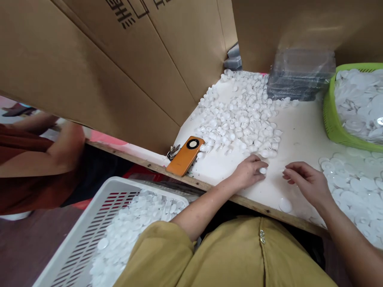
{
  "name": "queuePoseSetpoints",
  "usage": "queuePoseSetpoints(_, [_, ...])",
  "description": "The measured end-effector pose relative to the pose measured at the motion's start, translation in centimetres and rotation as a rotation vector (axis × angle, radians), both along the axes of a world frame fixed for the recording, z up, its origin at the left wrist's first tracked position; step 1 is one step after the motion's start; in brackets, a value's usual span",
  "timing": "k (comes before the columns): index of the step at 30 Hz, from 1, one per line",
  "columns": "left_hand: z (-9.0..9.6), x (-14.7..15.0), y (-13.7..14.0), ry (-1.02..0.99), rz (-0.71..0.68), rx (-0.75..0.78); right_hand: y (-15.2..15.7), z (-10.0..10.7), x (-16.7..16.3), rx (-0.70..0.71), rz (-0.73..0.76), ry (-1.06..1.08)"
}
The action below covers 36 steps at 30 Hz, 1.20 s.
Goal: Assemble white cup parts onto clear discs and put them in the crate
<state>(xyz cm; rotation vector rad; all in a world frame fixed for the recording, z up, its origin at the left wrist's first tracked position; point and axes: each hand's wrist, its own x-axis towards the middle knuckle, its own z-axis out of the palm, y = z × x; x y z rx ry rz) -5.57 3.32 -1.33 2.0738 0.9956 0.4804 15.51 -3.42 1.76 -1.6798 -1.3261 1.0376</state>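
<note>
My left hand (250, 172) is closed, with a small white plastic piece (262, 170) pinched at its fingertips, just in front of a heap of small rounded white plastic parts (239, 115). To its right, my right hand (308, 181) hovers over the white tabletop (295, 131), thumb and fingers drawn together. Whether anything tiny sits in that pinch cannot be made out. A single flat white disc (285, 205) lies near the table edge, below the right hand. Many similar white discs (356, 191) are spread out beyond my right wrist.
A green basket (329, 115) of white discs stands at right. Plastic-wrapped stacks (302, 75) sit at the back. An orange phone (182, 159) lies beside keys (172, 152). Cardboard (134, 75) walls the left; below is a white crate (98, 195). Another person's arm (66, 147) shows far left.
</note>
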Motion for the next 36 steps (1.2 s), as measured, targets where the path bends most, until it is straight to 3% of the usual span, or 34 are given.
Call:
queuePoseSetpoints(2, [-0.3,0.0,0.1,0.007,-0.019,0.026,0.8,-0.2,-0.8,-0.08,0.017,0.137])
queuePoseSetpoints(7, [-0.6,0.4,0.5,-0.019,-0.026,0.035,2.8,-0.9,-3.2,-0.203,0.037,0.23])
queuePoseSetpoints(17, [0.2,0.0,0.6,0.056,-0.048,0.035,4.3,-1.6,-4.5,-0.374,0.102,0.173])
queuePoseSetpoints(21, [0.8,-0.4,1.0,0.037,-0.037,-0.058,4.7,-1.5,-4.2,-0.416,0.123,0.142])
queuePoseSetpoints(26, [1.7,0.4,2.1,0.225,-0.083,-0.111,6.1,-1.3,-3.8,-0.505,0.177,0.079])
queuePoseSetpoints(32, [3.4,1.7,4.3,0.431,-0.227,-0.167,6.6,-1.2,-4.3,-0.526,0.181,-0.029])
queuePoseSetpoints(36, [3.3,1.5,3.7,0.32,-0.147,-0.262,5.5,-1.0,-3.8,-0.399,0.219,-0.05])
